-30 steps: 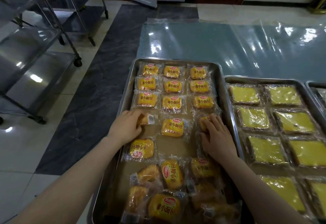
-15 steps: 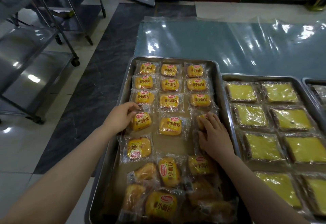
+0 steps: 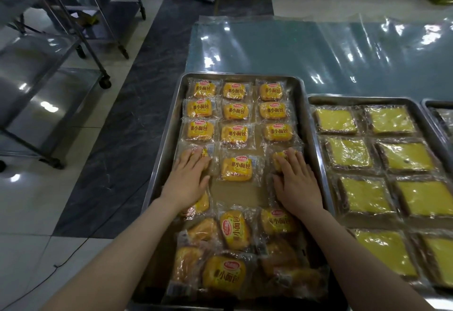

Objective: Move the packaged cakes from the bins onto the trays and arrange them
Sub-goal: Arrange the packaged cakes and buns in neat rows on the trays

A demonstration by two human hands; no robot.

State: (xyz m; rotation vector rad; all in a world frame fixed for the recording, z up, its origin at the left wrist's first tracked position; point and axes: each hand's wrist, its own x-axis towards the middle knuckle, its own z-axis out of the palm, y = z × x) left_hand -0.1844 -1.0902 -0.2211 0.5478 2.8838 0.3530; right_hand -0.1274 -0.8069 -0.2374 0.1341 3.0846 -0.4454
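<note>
Cakes in clear wrappers fill the steel tray (image 3: 169, 144) under our hands, and both hands lie flat in its fourth row. Our left hand (image 3: 188, 178) rests palm down, fingers together, on the left packet of that row (image 3: 208, 157); our right hand (image 3: 297, 183) lies the same way on the right packet (image 3: 278, 158). Neither hand pinches anything. Between our two hands, a little ahead of the palms, the middle packet of the row (image 3: 236, 168) lies bare, its long axis running across from one hand to the other, about equally near to both. Ahead of our fingertips three tidy rows (image 3: 234, 111) are done. Back toward our wrists the loose heap (image 3: 235, 232) lies at mixed angles, one packet turned lengthwise; we judge these come next, each hand taking its own side. Our palms hide most of both pressed packets, so we cannot tell whether they sit square. A second tray (image 3: 362, 99) beyond our right hand is cut off by the frame. No bins are visible.
</note>
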